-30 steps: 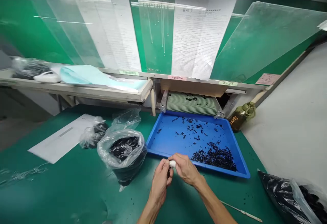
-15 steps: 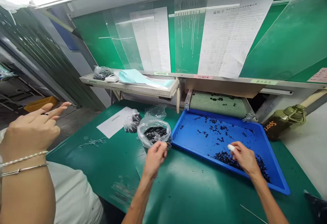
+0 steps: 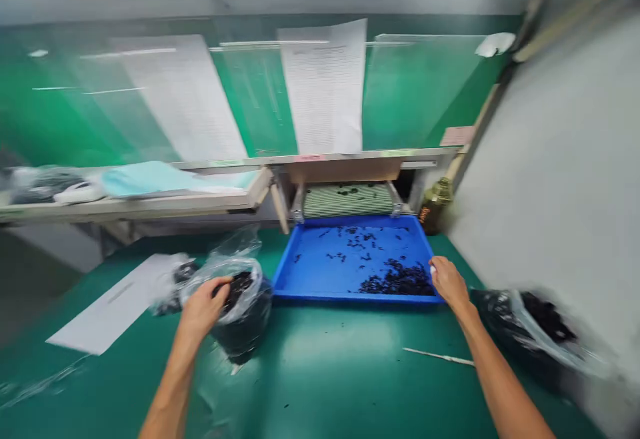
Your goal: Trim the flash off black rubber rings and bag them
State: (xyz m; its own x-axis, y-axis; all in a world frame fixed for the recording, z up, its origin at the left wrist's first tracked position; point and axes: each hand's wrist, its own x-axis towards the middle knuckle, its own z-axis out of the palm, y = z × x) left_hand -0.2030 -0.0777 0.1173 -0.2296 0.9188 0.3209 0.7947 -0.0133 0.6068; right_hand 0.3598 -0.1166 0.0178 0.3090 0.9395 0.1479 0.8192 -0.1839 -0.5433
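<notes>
My left hand [image 3: 204,307] is at the mouth of a clear plastic bag [image 3: 250,319] of small black parts [image 3: 239,289]. Its fingers are pinched together over the contents, and what they hold, if anything, is hidden. My right hand [image 3: 449,283] is over the right side of a blue tray [image 3: 320,297], closed in a pinch. A small white object [image 3: 433,269] shows at its fingertips; blur hides its kind. Black pieces [image 3: 400,279] lie heaped in the tray's near right corner, with others scattered farther back.
Behind the tray is a green ribbed conveyor belt [image 3: 350,202]. A second bag [image 3: 540,332] of black parts lies at right, near a thin pointed tool [image 3: 440,356]. A bottle [image 3: 436,205] stands by the wall. A white sheet [image 3: 117,305] and a small bag [image 3: 173,285] lie left.
My view has swung right, so the other person's arm at left is out of frame. My left hand has gone from the bag's near rim to its opening; my right hand is nearer the tray's right edge.
</notes>
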